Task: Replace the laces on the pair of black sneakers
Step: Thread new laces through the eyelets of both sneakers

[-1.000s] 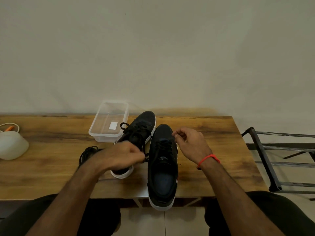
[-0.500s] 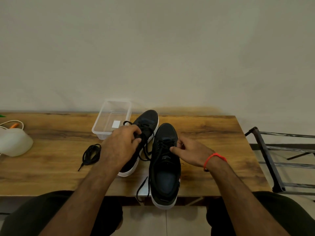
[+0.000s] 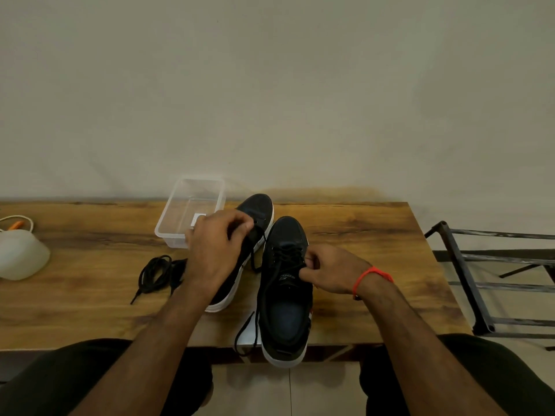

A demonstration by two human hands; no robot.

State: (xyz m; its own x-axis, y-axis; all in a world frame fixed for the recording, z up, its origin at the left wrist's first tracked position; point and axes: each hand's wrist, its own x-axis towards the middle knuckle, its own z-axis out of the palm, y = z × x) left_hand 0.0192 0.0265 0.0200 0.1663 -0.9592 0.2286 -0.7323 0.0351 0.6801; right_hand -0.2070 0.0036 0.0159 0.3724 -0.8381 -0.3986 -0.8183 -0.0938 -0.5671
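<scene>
Two black white-soled sneakers, the right sneaker (image 3: 285, 295) and left sneaker (image 3: 255, 217), sit side by side on the wooden tabletop (image 3: 360, 235). The right hand (image 3: 329, 270) pinches the right sneaker's black lace (image 3: 285, 255); the left hand (image 3: 214, 250) has its grip pinched on the other end. A coiled black spare lace (image 3: 157, 273) lies left.

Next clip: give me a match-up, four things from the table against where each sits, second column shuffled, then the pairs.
Things:
1. clear plastic box
2. loose lace bundle
3. right sneaker
4. white bowl

Places:
A. heel over the table's near edge
B. far left of the table
C. at the back, by the wall
D. left of the left sneaker

Pairs: 1-C, 2-D, 3-A, 4-B
</scene>
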